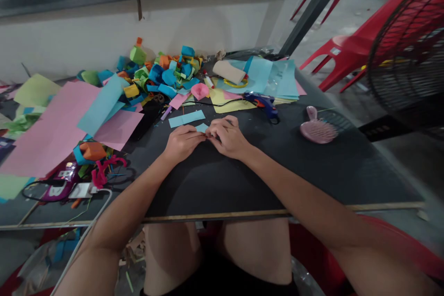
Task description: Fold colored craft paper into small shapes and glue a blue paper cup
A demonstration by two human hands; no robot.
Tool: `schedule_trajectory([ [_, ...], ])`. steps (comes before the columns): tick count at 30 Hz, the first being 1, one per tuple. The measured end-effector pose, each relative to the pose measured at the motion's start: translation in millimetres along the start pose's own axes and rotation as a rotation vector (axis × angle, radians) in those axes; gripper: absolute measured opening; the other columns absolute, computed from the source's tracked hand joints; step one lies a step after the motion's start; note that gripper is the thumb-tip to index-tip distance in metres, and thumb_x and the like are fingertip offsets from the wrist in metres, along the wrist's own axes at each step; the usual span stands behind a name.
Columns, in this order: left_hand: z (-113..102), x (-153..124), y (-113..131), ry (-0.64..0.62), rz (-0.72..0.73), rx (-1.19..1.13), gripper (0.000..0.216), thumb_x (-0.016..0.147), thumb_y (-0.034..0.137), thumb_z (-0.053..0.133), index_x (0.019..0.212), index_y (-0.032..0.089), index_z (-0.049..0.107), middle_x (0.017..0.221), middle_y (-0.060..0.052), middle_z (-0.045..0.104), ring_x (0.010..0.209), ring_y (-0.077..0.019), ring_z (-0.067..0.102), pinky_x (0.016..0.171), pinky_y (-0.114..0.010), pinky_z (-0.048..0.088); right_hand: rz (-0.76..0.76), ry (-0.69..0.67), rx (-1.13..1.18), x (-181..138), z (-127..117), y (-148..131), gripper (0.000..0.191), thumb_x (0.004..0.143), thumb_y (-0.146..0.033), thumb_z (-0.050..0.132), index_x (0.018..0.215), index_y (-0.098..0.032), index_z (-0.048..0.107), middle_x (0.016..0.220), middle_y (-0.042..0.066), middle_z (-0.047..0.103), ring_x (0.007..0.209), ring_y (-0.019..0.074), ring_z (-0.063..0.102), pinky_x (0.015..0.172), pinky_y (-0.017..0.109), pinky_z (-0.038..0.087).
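My left hand (183, 141) and my right hand (226, 136) meet at the middle of the black table (322, 166), fingers curled and pressed together on a small light blue paper piece (202, 127). Only a corner of that piece shows beyond my fingers. A longer light blue paper strip (187, 118) lies flat just behind my hands, untouched.
A heap of folded coloured paper shapes (163, 76) sits at the back. Large pink and blue sheets (69, 120) cover the left. A blue glue gun (263, 101), a pink hairbrush (317, 128), stacked sheets (274, 78), a red chair (350, 51) and a fan (409, 41) are right.
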State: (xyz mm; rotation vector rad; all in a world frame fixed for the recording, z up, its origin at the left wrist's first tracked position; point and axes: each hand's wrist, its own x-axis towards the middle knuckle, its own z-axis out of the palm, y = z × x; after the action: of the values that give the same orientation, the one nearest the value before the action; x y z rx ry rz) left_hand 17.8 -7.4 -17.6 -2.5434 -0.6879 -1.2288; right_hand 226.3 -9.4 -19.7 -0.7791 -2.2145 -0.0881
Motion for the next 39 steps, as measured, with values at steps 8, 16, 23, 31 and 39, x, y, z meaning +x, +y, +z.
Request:
schedule_trajectory([
  [8, -4.3, 4.4, 4.0, 0.041, 0.040, 0.038, 0.012, 0.091, 0.017, 0.063, 0.088, 0.022, 0.073, 0.083, 0.002, 0.077, 0.078, -0.0131, 0.066, 0.071, -0.026, 0.051, -0.005, 0.010, -0.030, -2.3, -1.4, 1.8, 0.017, 0.091, -0.012, 0.048, 0.083, -0.025, 0.040, 0.084, -0.001, 0.070, 0.093, 0.0191, 0.061, 0.086, 0.037, 0.031],
  [16, -9.7, 8.3, 8.6, 0.102, 0.042, 0.036, 0.011, 0.088, 0.014, 0.066, 0.092, 0.022, 0.073, 0.085, 0.002, 0.078, 0.079, -0.0133, 0.065, 0.073, -0.026, 0.054, 0.030, 0.083, -0.015, -1.0, -10.8, 0.6, 0.018, 0.093, -0.018, 0.050, 0.080, -0.025, 0.039, 0.086, -0.001, 0.072, 0.089, 0.0197, 0.061, 0.084, 0.038, 0.032],
  [23, -9.6, 7.4, 11.1, 0.149, -0.022, -0.004, 0.014, 0.089, 0.015, 0.065, 0.093, 0.024, 0.074, 0.087, 0.002, 0.078, 0.083, -0.0136, 0.065, 0.077, -0.027, 0.056, 0.046, 0.035, 0.104, 3.6, -12.8, -6.7, 0.023, 0.093, -0.014, 0.049, 0.076, -0.025, 0.038, 0.086, -0.002, 0.072, 0.087, 0.0177, 0.061, 0.083, 0.037, 0.034],
  [31, -17.7, 13.5, 0.3, 0.262, -0.098, -0.019, 0.014, 0.086, 0.010, 0.068, 0.091, 0.021, 0.073, 0.086, 0.000, 0.078, 0.080, -0.0138, 0.065, 0.072, -0.027, 0.057, 0.126, 0.057, 0.097, -5.1, -16.8, 31.2, 0.024, 0.091, -0.014, 0.049, 0.074, -0.024, 0.037, 0.086, 0.000, 0.069, 0.082, 0.0183, 0.060, 0.078, 0.036, 0.035],
  [39, -21.9, 8.2, 1.4, 0.056, 0.253, 0.140, 0.021, 0.090, 0.010, 0.062, 0.106, 0.020, 0.071, 0.098, -0.001, 0.078, 0.090, -0.0126, 0.069, 0.073, -0.025, 0.056, 0.768, 0.131, 0.823, 3.2, -9.2, 24.7, 0.036, 0.078, -0.047, 0.069, 0.089, -0.026, 0.043, 0.081, -0.002, 0.055, 0.065, 0.0132, 0.051, 0.055, 0.028, 0.038],
])
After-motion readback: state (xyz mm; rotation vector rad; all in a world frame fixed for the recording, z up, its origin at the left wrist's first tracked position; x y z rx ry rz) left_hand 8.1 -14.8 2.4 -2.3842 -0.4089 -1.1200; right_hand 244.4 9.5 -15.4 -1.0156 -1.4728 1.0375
